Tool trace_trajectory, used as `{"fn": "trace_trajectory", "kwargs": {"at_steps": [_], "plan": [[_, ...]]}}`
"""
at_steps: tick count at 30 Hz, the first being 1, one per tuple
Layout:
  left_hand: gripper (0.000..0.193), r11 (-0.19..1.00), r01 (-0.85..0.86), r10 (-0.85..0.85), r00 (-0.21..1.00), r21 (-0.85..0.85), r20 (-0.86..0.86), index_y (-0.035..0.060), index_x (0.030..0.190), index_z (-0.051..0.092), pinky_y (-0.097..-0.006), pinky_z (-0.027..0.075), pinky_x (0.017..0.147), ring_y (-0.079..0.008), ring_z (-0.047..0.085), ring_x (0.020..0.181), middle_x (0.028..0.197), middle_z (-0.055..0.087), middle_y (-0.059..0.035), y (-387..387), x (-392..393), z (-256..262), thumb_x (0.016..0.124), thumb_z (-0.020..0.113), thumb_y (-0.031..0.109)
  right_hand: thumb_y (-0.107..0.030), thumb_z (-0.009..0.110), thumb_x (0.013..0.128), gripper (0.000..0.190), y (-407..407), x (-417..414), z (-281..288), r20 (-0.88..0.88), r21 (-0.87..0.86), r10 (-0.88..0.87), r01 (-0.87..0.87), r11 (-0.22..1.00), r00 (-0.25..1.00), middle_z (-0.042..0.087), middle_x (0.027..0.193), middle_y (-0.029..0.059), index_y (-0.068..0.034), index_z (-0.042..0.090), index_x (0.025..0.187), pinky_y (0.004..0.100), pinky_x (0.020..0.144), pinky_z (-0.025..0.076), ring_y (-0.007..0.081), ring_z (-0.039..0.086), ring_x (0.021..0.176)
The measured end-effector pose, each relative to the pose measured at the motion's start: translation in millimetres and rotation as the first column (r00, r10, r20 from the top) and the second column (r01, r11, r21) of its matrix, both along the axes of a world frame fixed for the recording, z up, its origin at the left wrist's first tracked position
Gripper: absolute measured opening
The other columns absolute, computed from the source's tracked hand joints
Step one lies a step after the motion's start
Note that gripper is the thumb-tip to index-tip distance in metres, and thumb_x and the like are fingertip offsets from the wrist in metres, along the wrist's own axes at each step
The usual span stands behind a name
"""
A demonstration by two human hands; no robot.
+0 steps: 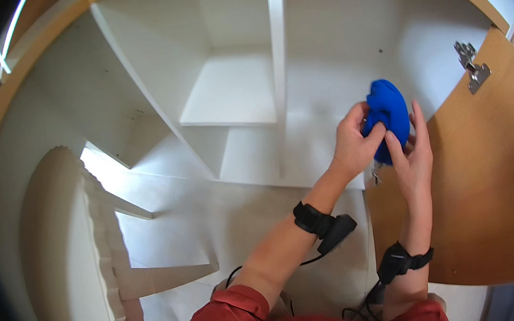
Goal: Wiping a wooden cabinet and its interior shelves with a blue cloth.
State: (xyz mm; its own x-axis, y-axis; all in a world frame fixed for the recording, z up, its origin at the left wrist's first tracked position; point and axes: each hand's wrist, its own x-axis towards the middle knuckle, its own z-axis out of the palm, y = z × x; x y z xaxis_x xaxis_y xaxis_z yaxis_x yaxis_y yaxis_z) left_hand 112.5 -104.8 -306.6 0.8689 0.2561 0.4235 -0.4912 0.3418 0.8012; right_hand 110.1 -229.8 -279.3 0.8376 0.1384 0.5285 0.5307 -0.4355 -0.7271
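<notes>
A bundled blue cloth item (389,105), perhaps a cap, is held up between both hands in front of the right cabinet compartment. My left hand (354,143) grips its near left side, the thumb pressed into a fold. On the right, my right hand (414,157) steadies the lower edge, its thumb on the cloth and some fingers hidden behind it. Below the hands, an open wooden cabinet door (469,184) spreads to the right. Black straps with small devices are on both forearms.
White cabinet compartments (244,86) with a raised shelf stand ahead, split by a vertical divider (280,62). A metal hinge (472,67) joins the door at right. A wooden stool or chair (64,239) with a scalloped edge stands at left on the tiled floor (175,231). Black cables hang near my body.
</notes>
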Motion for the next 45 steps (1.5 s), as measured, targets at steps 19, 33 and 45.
{"fn": "trace_trajectory", "kwargs": {"at_steps": [19, 33, 45], "plan": [[0.034, 0.836, -0.359, 0.255, 0.924, 0.415, 0.287, -0.0023, 0.111, 0.059, -0.0319, 0.051, 0.07, -0.0251, 0.062, 0.076, 0.092, 0.064, -0.0152, 3, -26, 60, 0.084, 0.067, 0.018, -0.02, 0.047, 0.1, 0.036, 1, -13, 25, -0.033, 0.456, 0.214, -0.176, 0.872, 0.976, 0.057, 0.117, 0.0107, 0.004, 0.049, 0.127, 0.0314, 0.093, 0.043, 0.0175, 0.054, 0.107], [0.036, 0.93, -0.263, 0.216, 0.956, 0.256, 0.199, -0.0002, 0.123, 0.054, -0.0216, 0.049, 0.056, -0.0095, 0.062, 0.063, 0.1, 0.063, -0.0107, 21, -33, 73, 0.091, 0.062, 0.014, -0.033, 0.045, 0.1, 0.042, 16, -35, 43, -0.26, 0.702, 0.25, 0.005, 0.712, 0.932, 0.064, 0.097, 0.0172, 0.001, 0.048, 0.123, 0.0295, 0.058, 0.051, 0.02, 0.063, 0.072], [0.031, 0.933, -0.311, 0.285, 0.946, 0.18, 0.154, -0.0004, 0.123, 0.055, -0.0212, 0.05, 0.058, -0.008, 0.062, 0.067, 0.104, 0.064, -0.009, 37, -37, 81, 0.093, 0.056, 0.009, -0.049, 0.037, 0.1, 0.057, 8, -24, 25, -0.226, 0.868, 0.549, -0.09, 0.489, 0.805, 0.065, 0.09, 0.0158, 0.003, 0.051, 0.117, 0.0304, 0.053, 0.052, 0.023, 0.064, 0.067]]}}
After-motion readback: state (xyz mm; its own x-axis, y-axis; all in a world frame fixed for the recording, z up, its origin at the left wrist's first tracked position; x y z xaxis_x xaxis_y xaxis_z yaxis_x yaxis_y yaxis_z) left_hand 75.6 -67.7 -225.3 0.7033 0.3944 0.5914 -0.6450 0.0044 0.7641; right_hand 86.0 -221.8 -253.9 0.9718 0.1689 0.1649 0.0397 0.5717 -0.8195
